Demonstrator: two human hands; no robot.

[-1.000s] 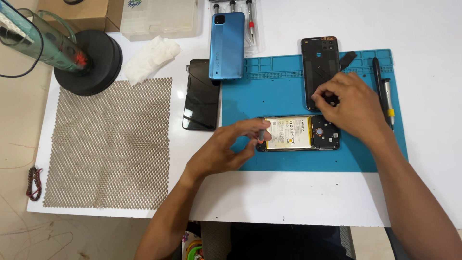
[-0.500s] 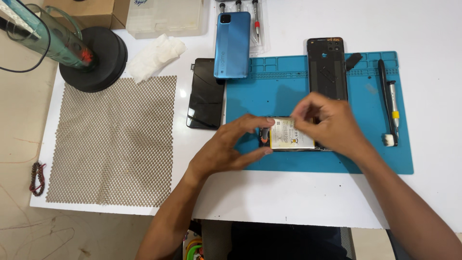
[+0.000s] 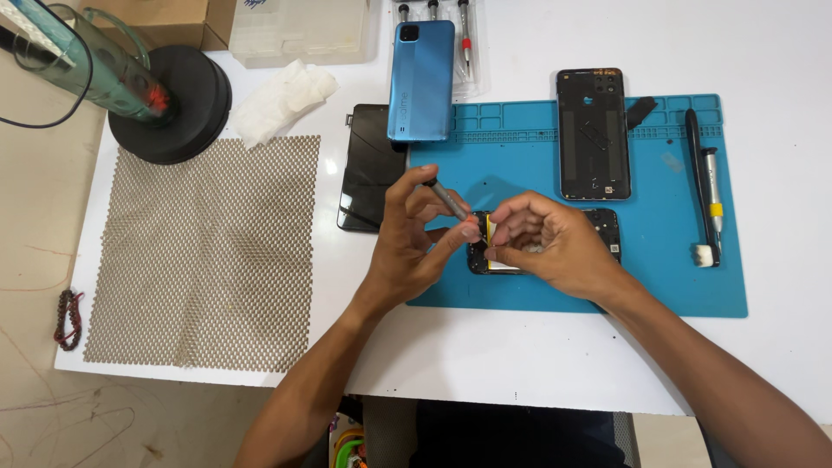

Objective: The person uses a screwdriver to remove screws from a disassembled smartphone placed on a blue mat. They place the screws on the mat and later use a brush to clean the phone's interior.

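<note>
An opened phone body [image 3: 607,232] lies on the blue work mat [image 3: 693,286], its insides facing up and mostly covered by my hands. My left hand [image 3: 416,243] grips a small grey screwdriver [image 3: 446,198], tilted with its tip down at the phone's left end. My right hand [image 3: 546,243] rests on the phone and pins it to the mat, fingertips beside the screwdriver tip. A black phone frame [image 3: 593,134] lies on the mat just behind my right hand.
A blue phone back cover [image 3: 422,80] and a black screen panel [image 3: 364,169] lie left of the mat. A brush and tool [image 3: 706,195] sit at the mat's right. A mesh pad [image 3: 204,251], white tissue [image 3: 282,100], a hot-air tool on a round black stand [image 3: 173,104] are at left.
My left hand now holds a screwdriver at the phone's left end. My right hand came off the black frame and settled over the opened phone.
</note>
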